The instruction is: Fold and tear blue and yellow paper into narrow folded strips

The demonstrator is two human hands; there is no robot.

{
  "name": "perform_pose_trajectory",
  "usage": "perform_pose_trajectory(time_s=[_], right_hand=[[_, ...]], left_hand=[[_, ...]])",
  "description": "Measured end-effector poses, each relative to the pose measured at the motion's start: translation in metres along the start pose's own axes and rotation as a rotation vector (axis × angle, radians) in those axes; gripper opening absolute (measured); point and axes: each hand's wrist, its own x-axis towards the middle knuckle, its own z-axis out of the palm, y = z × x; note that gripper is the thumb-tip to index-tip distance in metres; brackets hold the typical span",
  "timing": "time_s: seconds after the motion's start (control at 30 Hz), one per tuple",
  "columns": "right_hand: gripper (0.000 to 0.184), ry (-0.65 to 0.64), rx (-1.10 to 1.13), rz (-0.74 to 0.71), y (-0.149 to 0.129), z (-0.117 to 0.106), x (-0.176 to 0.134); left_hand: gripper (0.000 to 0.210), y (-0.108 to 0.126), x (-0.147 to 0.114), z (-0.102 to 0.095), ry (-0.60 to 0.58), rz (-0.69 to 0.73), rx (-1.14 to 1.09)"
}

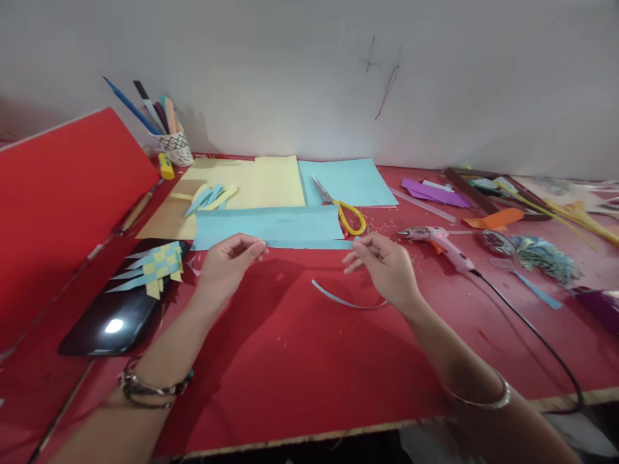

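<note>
A narrow light-blue paper strip (309,245) is stretched level between my two hands. My left hand (231,261) pinches its left end, and my right hand (384,264) pinches the right end. Just behind the strip lies a wider light-blue paper piece (265,224). Scissors (352,216) with yellow handles rest at that piece's right end, blades pointing back. A thin curved paper strip (338,300) lies on the red table, partly hidden by my right hand. To the left, a woven blue and yellow paper piece (157,265) sits on a black phone (116,319).
Yellow paper sheets (278,180) and a blue sheet (345,177) lie along the wall. A pink glue gun (442,245) with a black cord is at right, near a tinsel-like bundle (544,258). A pen cup (175,147) and a red board (72,212) stand at left.
</note>
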Motion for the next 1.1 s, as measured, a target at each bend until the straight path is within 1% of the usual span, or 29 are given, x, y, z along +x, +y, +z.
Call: perform_pose_trajectory(time_s=[0.07,0.1,0.17,0.2,0.23,0.27,0.3,0.33,0.37,0.4,0.43,0.47,0.53,0.6,0.67,0.7,0.73,0.77,0.8,0.87,0.93,0.97,1.03,1.1], right_hand=[[0.020,-0.007,-0.009,-0.030,-0.001,0.000,-0.001],[0.019,-0.018,-0.026,-0.049,-0.001,0.001,-0.002],[0.019,-0.062,-0.086,-0.111,-0.002,0.002,-0.004],[0.018,-0.098,-0.130,-0.158,-0.002,0.003,-0.006],[0.018,-0.145,-0.178,-0.214,-0.002,0.004,-0.008],[0.018,-0.197,-0.225,-0.275,-0.002,0.006,-0.010],[0.018,-0.253,-0.267,-0.334,-0.003,0.008,-0.013],[0.018,-0.306,-0.303,-0.381,-0.003,0.009,-0.015],[0.019,-0.345,-0.331,-0.413,-0.004,0.010,-0.016],[0.019,-0.364,-0.350,-0.431,-0.004,0.011,-0.017],[0.020,-0.362,-0.362,-0.438,-0.006,0.011,-0.017],[0.021,-0.343,-0.370,-0.438,-0.007,0.009,-0.016],[0.020,-0.287,-0.383,-0.429,-0.012,0.004,-0.015],[0.015,-0.264,-0.414,-0.406,-0.017,-0.003,-0.015],[0.016,-0.296,-0.494,-0.367,-0.020,-0.010,-0.018],[0.020,-0.328,-0.554,-0.348,-0.019,-0.012,-0.021],[0.025,-0.360,-0.624,-0.333,-0.018,-0.013,-0.024],[0.028,-0.384,-0.698,-0.322,-0.016,-0.014,-0.028],[0.031,-0.391,-0.772,-0.316,-0.012,-0.014,-0.031],[0.032,-0.347,-0.898,-0.290,-0.003,-0.014,-0.037],[0.033,-0.262,-0.970,-0.238,0.007,-0.015,-0.040],[0.034,-0.223,-0.989,-0.200,0.012,-0.017,-0.041],[0.036,-0.165,-1.012,-0.113,0.020,-0.020,-0.041],[0.037,-0.144,-1.024,-0.046,0.025,-0.023,-0.040]], left_hand=[[0.016,0.000,0.002,-0.002,-0.001,0.015,0.064],[0.017,0.000,0.002,-0.002,0.010,0.050,0.119],[0.023,0.000,0.002,-0.003,0.068,0.202,0.290],[0.029,0.001,0.001,-0.003,0.099,0.309,0.386],[0.036,0.003,-0.001,-0.001,0.102,0.422,0.473],[0.040,0.005,-0.004,0.001,0.061,0.526,0.544],[0.043,0.007,-0.008,0.005,-0.032,0.601,0.595],[0.044,0.010,-0.013,0.009,-0.162,0.640,0.623],[0.045,0.013,-0.018,0.013,-0.308,0.641,0.645],[0.047,0.016,-0.023,0.016,-0.431,0.608,0.669],[0.048,0.018,-0.029,0.019,-0.510,0.556,0.698],[0.048,0.020,-0.033,0.021,-0.547,0.500,0.727],[0.043,0.023,-0.040,0.020,-0.564,0.413,0.755],[0.039,0.023,-0.043,0.013,-0.591,0.360,0.679],[0.040,0.020,-0.042,0.002,-0.608,0.292,0.542],[0.042,0.017,-0.041,-0.003,-0.591,0.256,0.500],[0.044,0.015,-0.039,-0.009,-0.555,0.223,0.503],[0.045,0.012,-0.037,-0.014,-0.505,0.199,0.567],[0.045,0.008,-0.036,-0.018,-0.443,0.189,0.690],[0.044,0.003,-0.033,-0.025,-0.297,0.220,1.026],[0.042,-0.001,-0.032,-0.029,-0.155,0.335,1.310],[0.041,-0.002,-0.032,-0.030,-0.099,0.411,1.394],[0.040,-0.002,-0.034,-0.031,-0.026,0.556,1.458],[0.039,-0.001,-0.037,-0.030,-0.003,0.653,1.455]])
